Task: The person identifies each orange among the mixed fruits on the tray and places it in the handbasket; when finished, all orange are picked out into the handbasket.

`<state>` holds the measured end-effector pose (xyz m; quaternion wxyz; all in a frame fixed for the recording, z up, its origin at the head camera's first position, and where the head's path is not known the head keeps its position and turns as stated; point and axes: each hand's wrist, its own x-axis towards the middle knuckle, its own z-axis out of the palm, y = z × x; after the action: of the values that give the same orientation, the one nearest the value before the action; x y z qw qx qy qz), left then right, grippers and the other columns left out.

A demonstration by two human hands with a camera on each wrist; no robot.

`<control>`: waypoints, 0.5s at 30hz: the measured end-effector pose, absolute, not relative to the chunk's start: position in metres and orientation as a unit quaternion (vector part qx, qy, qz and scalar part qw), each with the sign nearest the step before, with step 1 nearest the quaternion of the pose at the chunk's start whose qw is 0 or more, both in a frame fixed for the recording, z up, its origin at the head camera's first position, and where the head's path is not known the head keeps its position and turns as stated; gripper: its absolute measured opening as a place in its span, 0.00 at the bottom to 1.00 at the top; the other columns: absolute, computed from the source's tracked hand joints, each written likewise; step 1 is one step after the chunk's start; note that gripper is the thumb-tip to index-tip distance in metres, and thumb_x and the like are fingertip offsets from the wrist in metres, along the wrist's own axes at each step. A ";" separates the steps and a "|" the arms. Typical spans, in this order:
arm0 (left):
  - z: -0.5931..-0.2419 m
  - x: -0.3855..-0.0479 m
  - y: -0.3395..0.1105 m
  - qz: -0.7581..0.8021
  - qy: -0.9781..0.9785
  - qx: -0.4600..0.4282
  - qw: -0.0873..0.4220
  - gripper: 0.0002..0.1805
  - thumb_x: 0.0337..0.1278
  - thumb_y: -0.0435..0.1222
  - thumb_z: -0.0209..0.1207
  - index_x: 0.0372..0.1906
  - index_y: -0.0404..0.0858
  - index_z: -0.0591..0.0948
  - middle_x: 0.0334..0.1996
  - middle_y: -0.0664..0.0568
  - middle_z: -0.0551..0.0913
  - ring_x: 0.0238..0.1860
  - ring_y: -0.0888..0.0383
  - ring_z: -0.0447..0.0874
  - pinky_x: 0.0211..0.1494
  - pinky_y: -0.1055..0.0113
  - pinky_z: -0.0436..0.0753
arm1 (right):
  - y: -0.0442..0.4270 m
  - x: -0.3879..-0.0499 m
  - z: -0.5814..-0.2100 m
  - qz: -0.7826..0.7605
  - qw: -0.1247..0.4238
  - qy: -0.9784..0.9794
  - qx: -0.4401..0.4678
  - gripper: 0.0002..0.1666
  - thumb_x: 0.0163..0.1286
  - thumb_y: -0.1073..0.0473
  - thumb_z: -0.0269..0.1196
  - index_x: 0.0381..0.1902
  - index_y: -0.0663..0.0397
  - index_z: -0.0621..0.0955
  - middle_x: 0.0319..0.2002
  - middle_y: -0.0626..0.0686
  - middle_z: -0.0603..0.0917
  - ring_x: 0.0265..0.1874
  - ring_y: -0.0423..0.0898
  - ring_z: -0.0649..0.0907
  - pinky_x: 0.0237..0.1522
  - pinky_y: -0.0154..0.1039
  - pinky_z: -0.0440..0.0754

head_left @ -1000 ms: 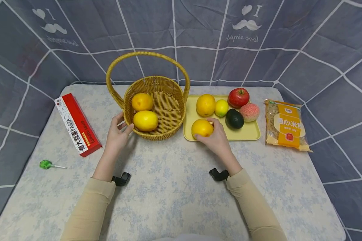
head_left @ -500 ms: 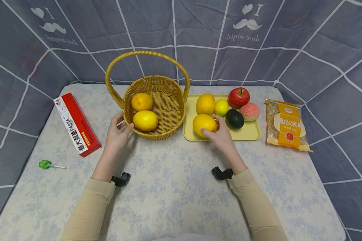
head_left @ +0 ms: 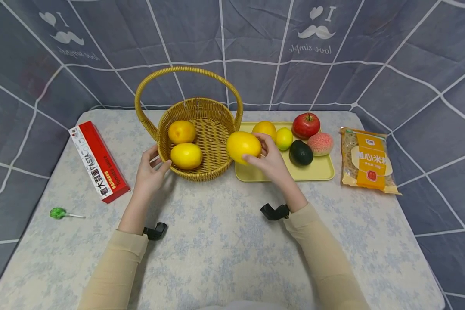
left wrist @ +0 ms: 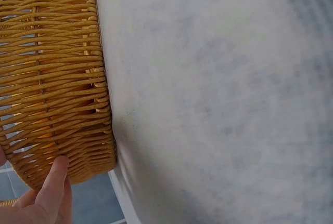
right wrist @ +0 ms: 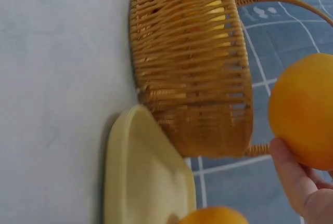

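The right hand (head_left: 271,160) grips a yellow-orange fruit (head_left: 243,147) in the air, between the wicker basket's right rim and the yellow tray (head_left: 314,173). In the right wrist view the fruit (right wrist: 307,110) is held by the fingertips above basket height. The left hand (head_left: 150,172) rests at the basket's left side, and the left wrist view shows its fingers (left wrist: 58,174) against the woven wall (left wrist: 57,89). Inside the basket (head_left: 217,133) lie an orange fruit (head_left: 182,131) and a yellow one (head_left: 187,156).
On the tray are an orange (head_left: 265,128), a small lemon (head_left: 284,139), a red apple (head_left: 306,125), a dark avocado (head_left: 301,153) and a pink fruit (head_left: 320,144). A pasta box (head_left: 100,161) and lollipop (head_left: 58,212) lie left, a food bag (head_left: 368,160) right. The basket handle (head_left: 190,69) arches up.
The right hand has lifted the yellow-orange fruit off the tray and carried it left to the basket's right rim. The left hand has stayed at the basket.
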<state>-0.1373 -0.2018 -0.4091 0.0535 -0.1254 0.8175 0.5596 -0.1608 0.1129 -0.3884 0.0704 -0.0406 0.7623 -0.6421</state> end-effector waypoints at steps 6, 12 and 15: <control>-0.411 -0.138 -0.203 0.559 0.819 -0.120 0.048 0.39 0.73 0.39 0.52 0.79 0.42 0.46 0.76 0.42 0.55 0.74 0.46 0.59 0.71 0.51 0.72 | 0.090 -0.176 -0.386 -0.652 0.079 0.751 -0.072 0.44 0.61 0.62 0.68 0.72 0.56 0.62 0.70 0.58 0.68 0.67 0.53 0.72 0.69 0.51 0.72; -0.412 -0.138 -0.203 0.562 0.818 -0.115 0.044 0.39 0.73 0.37 0.52 0.79 0.41 0.47 0.75 0.41 0.55 0.74 0.46 0.59 0.72 0.52 0.72 | 0.071 -0.190 -0.391 -0.638 0.082 0.759 -0.101 0.44 0.61 0.61 0.70 0.72 0.54 0.64 0.69 0.56 0.69 0.67 0.52 0.73 0.68 0.48 0.73; -0.412 -0.138 -0.203 0.558 0.821 -0.117 0.043 0.38 0.73 0.37 0.52 0.79 0.41 0.47 0.75 0.41 0.55 0.74 0.46 0.59 0.71 0.52 0.72 | 0.064 -0.196 -0.396 -0.606 0.081 0.783 -0.116 0.45 0.59 0.58 0.72 0.71 0.51 0.64 0.68 0.55 0.70 0.64 0.52 0.75 0.65 0.47 0.76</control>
<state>-0.1385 -0.2033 -0.4121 0.0429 -0.1172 0.8205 0.5578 -0.1965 0.0637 -0.3956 0.0807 -0.1157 0.7826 -0.6064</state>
